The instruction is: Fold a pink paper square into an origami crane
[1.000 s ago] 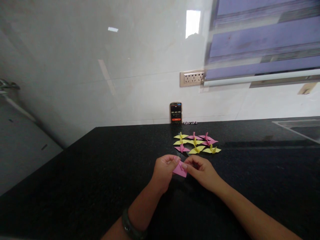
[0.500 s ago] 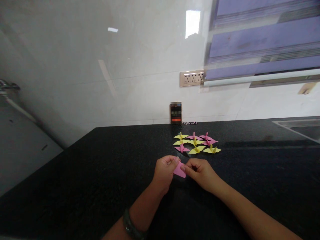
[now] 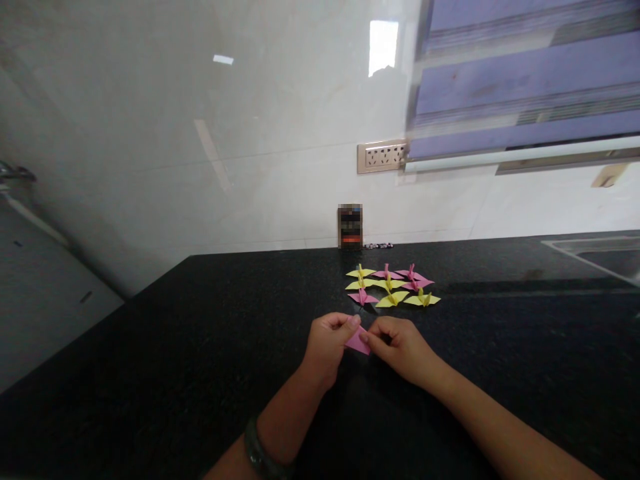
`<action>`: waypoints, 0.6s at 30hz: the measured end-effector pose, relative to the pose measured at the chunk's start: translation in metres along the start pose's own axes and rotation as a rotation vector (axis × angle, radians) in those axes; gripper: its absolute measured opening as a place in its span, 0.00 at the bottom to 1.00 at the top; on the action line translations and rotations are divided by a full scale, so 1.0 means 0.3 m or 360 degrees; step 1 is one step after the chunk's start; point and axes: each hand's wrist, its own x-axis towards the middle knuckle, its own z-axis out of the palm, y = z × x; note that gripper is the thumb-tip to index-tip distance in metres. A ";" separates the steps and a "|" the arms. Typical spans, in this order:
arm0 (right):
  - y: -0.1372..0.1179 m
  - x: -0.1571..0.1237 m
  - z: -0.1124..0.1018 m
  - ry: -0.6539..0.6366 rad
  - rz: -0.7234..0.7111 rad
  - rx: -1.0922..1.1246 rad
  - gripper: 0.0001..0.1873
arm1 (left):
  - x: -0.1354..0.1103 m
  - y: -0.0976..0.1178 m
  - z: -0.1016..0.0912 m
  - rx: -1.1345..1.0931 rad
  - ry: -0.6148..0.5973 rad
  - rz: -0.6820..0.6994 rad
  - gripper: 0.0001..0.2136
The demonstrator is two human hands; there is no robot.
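Observation:
A small folded pink paper (image 3: 358, 342) is held just above the black countertop (image 3: 200, 347) between my two hands. My left hand (image 3: 327, 343) pinches its left side, fingers curled closed. My right hand (image 3: 400, 343) pinches its right edge with thumb and fingertips. A dark bracelet (image 3: 257, 453) circles my left wrist. Just beyond the hands lie several finished paper cranes (image 3: 393, 287), yellow and pink, set in rows on the counter.
A phone (image 3: 349, 227) stands upright against the white wall at the back of the counter, with a small beaded item (image 3: 379, 246) beside it. A wall socket (image 3: 381, 156) sits above. A sink edge (image 3: 595, 253) shows at far right.
The pink paper has been pressed flatter and narrower between the fingers; my right fingertips slid a little left along it. The hands stay in the same place.

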 end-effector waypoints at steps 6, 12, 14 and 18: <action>-0.022 -0.001 0.010 -0.0057 -0.0041 0.0089 0.14 | -0.006 0.004 0.002 0.0050 -0.0050 0.0036 0.12; -0.025 -0.004 0.013 -0.0028 -0.0041 0.0167 0.15 | -0.011 0.008 0.009 0.0000 -0.0013 0.0052 0.11; -0.026 -0.004 0.011 -0.0032 -0.0017 0.0202 0.13 | -0.007 0.009 0.005 -0.0026 0.0027 0.0050 0.12; -0.014 -0.002 0.010 -0.0050 0.0100 0.0273 0.11 | 0.007 0.013 -0.006 -0.0074 0.0118 0.0049 0.13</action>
